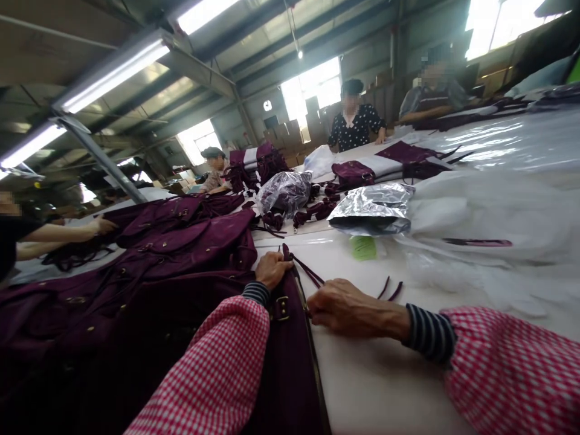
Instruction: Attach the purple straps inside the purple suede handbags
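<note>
A dark purple bag [290, 356] with a brass buckle lies in front of me, its edge running along the white table. My left hand [272, 270] is closed on the bag's far corner, beside a small upright purple tab [286, 252]. Thin purple cords [309, 270] stretch from that corner into my right hand [351, 308], whose fingers are wrapped round them. Two loose cord ends [393, 291] stick out behind the right hand, over the table. The right fingertips sit close to the bag's edge, and what lies under them is hidden.
More purple bags [190, 241] are heaped on the left, where a co-worker's hand [103, 226] reaches in. Ahead lie a silver pouch [371, 205], a clear plastic bag [285, 192] and a green paper [364, 247]. White sheeting [489, 211] covers the right. Several people stand around the table.
</note>
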Demonstrator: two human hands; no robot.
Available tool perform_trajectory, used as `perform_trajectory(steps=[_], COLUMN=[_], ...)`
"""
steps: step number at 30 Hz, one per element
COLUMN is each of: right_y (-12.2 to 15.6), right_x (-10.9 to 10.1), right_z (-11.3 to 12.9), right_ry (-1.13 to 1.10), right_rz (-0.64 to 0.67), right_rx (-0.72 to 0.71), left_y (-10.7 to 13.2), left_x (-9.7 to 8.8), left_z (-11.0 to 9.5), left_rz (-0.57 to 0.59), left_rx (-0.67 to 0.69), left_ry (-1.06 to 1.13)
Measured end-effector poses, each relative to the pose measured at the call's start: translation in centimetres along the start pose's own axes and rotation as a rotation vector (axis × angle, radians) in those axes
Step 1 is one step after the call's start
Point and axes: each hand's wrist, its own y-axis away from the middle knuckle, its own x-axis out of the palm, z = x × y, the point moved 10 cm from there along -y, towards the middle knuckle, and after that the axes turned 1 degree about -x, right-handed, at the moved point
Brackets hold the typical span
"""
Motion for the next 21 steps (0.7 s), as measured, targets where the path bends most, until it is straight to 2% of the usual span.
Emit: perform_trajectory(steps=[4, 7, 13, 16, 19, 21], right_y=[5.4, 7.9, 7.8, 7.8, 7.8, 7.7], right_x=[1.7, 3.1, 4.4, 5.3, 5.6, 5.3], right_z=[4.8, 6.8, 7.7, 7.8, 7.2, 6.9], right_ry=[-0.125, -0.180, -0.148, -0.184, -0.301, -0.411], right_rz=[0.145, 0.208, 0.195, 0.254, 0.310, 0.322], right_rx=[-0.156, -0.193, -0.230, -0.269, -0.213, -0.154], left_y=[-0.2, -0.3, 0.0, 0.3, 0.9, 1.7], left_x=[0.4, 0.6, 0.1, -0.4, -1.5, -2.9], left_z=[0.3, 0.4, -0.3, -0.8, -1.3, -2.0], left_rz=[0.001, 0.007, -0.006, -0.022, -0.060, -0.111], left_rx=[-0.009, -0.010, 0.010, 0.018, 0.038, 0.069], left_ry=[-0.001, -0.016, -0.059, -0.065, -0.068, -0.076])
